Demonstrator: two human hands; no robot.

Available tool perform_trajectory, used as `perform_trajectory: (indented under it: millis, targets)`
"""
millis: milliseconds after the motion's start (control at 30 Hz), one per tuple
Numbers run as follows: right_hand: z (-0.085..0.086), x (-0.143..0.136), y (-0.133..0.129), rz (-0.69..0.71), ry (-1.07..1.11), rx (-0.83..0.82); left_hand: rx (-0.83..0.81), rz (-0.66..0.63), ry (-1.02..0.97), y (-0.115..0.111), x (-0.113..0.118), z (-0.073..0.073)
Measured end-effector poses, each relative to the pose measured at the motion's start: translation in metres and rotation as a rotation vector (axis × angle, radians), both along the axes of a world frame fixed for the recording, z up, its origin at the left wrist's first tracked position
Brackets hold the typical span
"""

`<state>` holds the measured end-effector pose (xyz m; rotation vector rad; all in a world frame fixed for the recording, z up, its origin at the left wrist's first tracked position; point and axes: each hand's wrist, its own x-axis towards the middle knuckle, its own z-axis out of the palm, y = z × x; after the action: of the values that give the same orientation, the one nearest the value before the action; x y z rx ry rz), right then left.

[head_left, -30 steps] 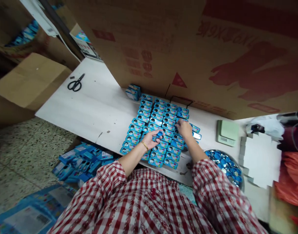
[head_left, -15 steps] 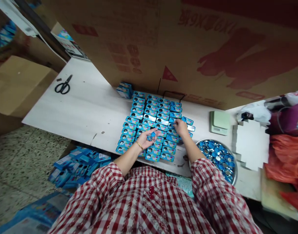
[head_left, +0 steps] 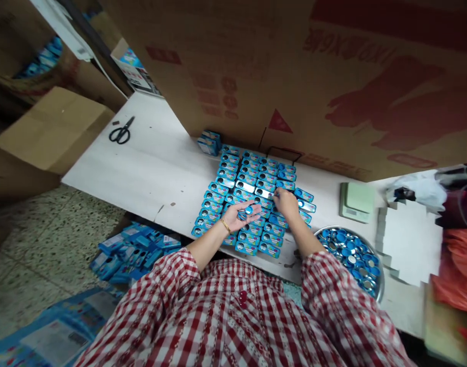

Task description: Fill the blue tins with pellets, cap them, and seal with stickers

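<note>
Blue packs (head_left: 213,196) lie flat on the counter (head_left: 160,153) in about four close columns, beneath and around both hands, with a shorter group at the right. Well to the left of the left hand: scissors (head_left: 121,131), quantity one. Lower left of that hand, below counter level: a heap of blue boxes (head_left: 130,255), overlapping; no firm count possible.

Left hand (head_left: 240,216): quantity one, palm up, fingers apart. Compared with half a second earlier, its fingers have straightened from a looser curl. Round discs (head_left: 249,210) now rest more exposed on the palm; at least one is distinct, the rest overlap. By judgement, access to them from the right is less obstructed.

Right hand (head_left: 285,201): quantity one, positioned over the packs as before, fingertips bunched at a pack. Whether they grip a disc cannot be told. Just right of this hand: three packs in the short group. Pack total: not countable, since the hands cover several.

Right of the right hand: round basin (head_left: 382,285), one, holding many loose discs, uncounted; beyond, green scale (head_left: 357,202), one.
</note>
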<state>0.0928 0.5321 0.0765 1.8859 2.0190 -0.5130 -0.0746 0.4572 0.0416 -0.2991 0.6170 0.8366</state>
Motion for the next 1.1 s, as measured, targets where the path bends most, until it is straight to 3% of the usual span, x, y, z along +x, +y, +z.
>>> perform_trajectory:
  millis: [67, 167, 267, 367, 467, 600, 733, 833, 900, 1000, 1100]
  targets:
    - [0.002, -0.012, -0.025, 0.101, 0.244, 0.058, 0.017, 0.001, -0.014, -0.001, 0.005, -0.003]
    - [-0.002, -0.018, -0.051, 0.156, 0.497, 0.004, 0.025, 0.01, -0.021, -0.004, 0.015, -0.007]
    - [-0.008, 0.004, -0.055, -0.069, 0.583, 0.022, -0.008, -0.076, 0.026, -0.01, 0.019, -0.009]
    - [-0.013, 0.035, -0.044, -0.282, 0.405, 0.083, -0.062, -0.179, 0.161, -0.013, 0.015, -0.009]
    - [-0.015, 0.043, -0.029, -0.222, 0.132, 0.045, -0.082, -0.175, 0.267, -0.016, 0.007, -0.008]
    - [-0.018, 0.024, -0.012, -0.152, -0.137, -0.138, -0.025, -0.126, 0.235, -0.019, 0.001, -0.005]
    - [-0.019, 0.014, 0.005, -0.134, -0.229, -0.231, 0.05, -0.065, 0.178, -0.02, -0.001, -0.004]
    - [-0.013, 0.016, 0.002, -0.127, -0.224, -0.213, 0.098, -0.054, 0.179, -0.018, 0.0, -0.003]
    - [-0.008, 0.014, -0.012, -0.117, -0.121, -0.108, 0.108, -0.076, 0.2, -0.018, 0.001, -0.004]
    - [-0.002, 0.003, -0.043, -0.016, 0.311, 0.036, 0.142, -0.125, 0.262, -0.019, 0.008, -0.004]
    - [-0.004, -0.006, -0.069, 0.03, 0.718, -0.032, 0.195, -0.188, 0.3, -0.025, 0.019, -0.003]
